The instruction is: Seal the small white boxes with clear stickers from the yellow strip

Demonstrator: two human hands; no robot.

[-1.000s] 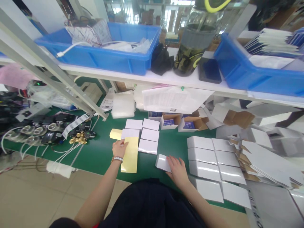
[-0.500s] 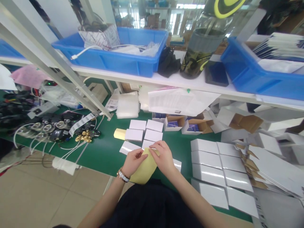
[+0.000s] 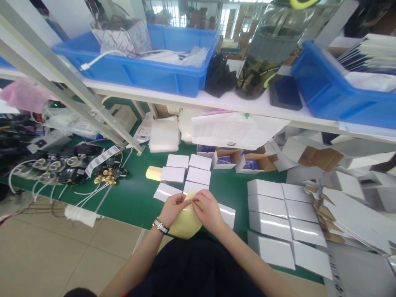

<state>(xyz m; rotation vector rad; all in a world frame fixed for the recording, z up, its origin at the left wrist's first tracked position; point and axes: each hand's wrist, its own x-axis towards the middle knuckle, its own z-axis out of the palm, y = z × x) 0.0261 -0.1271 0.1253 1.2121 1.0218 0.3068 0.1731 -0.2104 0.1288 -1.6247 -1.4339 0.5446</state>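
One head-worn camera looks forward and down from close above the green surface (image 3: 133, 198), taking in the hands (image 3: 192, 208) and shelf (image 3: 216, 101) ahead.

yellow sheet (image 3: 185, 222): matt paper | white boxes (image 3: 269, 206): glossy card | bins (image 3: 145, 74): blue plastic

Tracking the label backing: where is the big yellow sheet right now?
Head view, low centre: the yellow sheet is pinched at its top edge between the left hand and right hand, above the near edge of the green table, before the white boxes.
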